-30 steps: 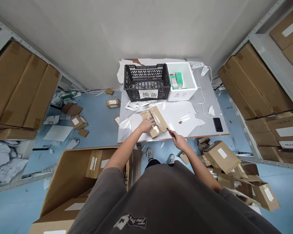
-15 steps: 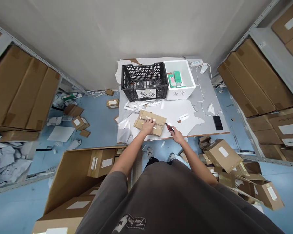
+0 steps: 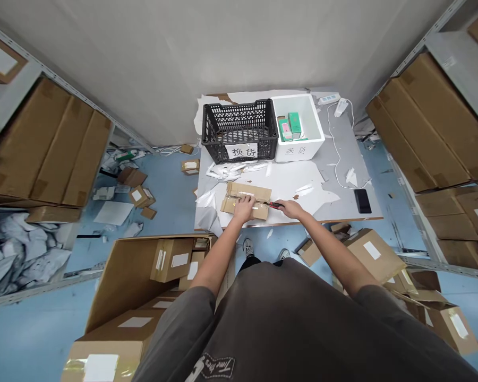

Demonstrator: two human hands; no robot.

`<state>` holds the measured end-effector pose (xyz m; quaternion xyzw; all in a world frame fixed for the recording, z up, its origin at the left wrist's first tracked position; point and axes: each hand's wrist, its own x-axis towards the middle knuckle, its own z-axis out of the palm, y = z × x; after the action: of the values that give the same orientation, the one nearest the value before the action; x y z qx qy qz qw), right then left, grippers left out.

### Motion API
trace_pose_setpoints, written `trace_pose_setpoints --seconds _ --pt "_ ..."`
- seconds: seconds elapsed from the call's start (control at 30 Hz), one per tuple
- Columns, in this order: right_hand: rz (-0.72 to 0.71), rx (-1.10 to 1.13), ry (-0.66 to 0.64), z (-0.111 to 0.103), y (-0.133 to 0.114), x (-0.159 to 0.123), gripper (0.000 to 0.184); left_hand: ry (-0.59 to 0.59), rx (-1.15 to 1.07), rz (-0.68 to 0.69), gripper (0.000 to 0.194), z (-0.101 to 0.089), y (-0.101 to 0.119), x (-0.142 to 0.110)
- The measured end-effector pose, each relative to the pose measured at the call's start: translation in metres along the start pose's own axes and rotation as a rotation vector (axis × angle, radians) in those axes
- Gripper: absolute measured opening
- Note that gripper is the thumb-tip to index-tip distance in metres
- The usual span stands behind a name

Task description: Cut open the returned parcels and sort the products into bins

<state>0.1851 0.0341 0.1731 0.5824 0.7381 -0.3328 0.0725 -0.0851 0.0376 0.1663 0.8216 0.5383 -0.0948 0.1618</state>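
Note:
A flat brown cardboard parcel (image 3: 239, 191) with clear tape lies near the front edge of the grey table (image 3: 342, 204). My left hand (image 3: 244, 207) rests flat on the parcel's front half, fingers spread, holding it down. My right hand (image 3: 292, 209) is closed around a red and black utility knife (image 3: 276, 204), whose tip touches the parcel's right end along the taped seam.
A black plastic crate (image 3: 239, 130) with a white label and a white foam box (image 3: 300, 130) holding green cartons stand at the table's back. A black phone (image 3: 362, 200) and white cable lie at the right. Paper scraps litter the table. Cardboard boxes (image 3: 368, 254) crowd the floor and shelves.
The parcel has turned from a slanted position to lying crosswise. My right hand has brought the knife left and up until its tip reached the parcel's right end. My left hand stayed on it.

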Motion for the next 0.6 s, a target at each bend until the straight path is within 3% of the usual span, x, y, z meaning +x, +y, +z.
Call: trace_pose_setpoints --seconds 0.13,0.37,0.6 --pt "-0.007 0.066 -0.013 -0.003 0.007 0.001 0.04 -0.018 0.008 -0.008 0.082 -0.002 0.001 0.0" --pt "0.133 0.652 -0.117 0.02 0.012 -0.013 0.039 0.002 -0.014 -0.012 0.082 -0.003 -0.002 -0.005" --pt "0.092 0.793 -0.204 0.042 0.007 -0.02 0.035 0.002 -0.005 -0.074 0.084 -0.002 0.004 -0.008"
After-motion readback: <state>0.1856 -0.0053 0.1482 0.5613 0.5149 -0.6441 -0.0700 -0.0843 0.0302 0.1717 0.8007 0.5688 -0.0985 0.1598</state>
